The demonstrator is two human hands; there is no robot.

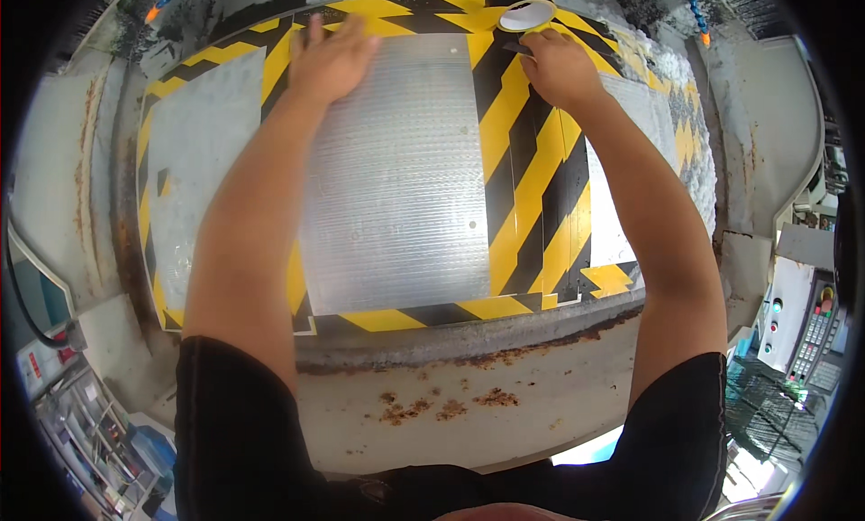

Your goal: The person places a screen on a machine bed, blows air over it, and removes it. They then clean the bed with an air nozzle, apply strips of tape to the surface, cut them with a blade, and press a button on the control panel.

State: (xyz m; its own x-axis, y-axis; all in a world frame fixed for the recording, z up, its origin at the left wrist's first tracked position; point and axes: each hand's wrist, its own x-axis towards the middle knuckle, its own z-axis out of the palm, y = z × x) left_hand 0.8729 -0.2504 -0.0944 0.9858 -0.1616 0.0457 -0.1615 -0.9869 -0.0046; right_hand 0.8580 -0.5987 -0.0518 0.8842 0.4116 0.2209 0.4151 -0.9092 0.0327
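Note:
My left hand (333, 59) lies at the far left corner of a ridged, silvery rectangular panel (396, 187), its fingers spread over the striped tape; it is a little smeared by motion. My right hand (565, 70) is closed around a small dark flat tool (516, 48), mostly hidden in the fingers. Just beyond that hand is a roll of yellow and black hazard tape (527, 16) with a white core. Yellow and black striped tape (518, 187) frames the panel and runs in wide bands down its right side.
A pale sheet (203, 151) lies left of the panel and another (613, 205) lies under my right forearm. White crumbly material (698, 151) lines the right edge. A rusty metal ledge (468, 404) runs along the near side. A machine control panel (806, 332) stands far right.

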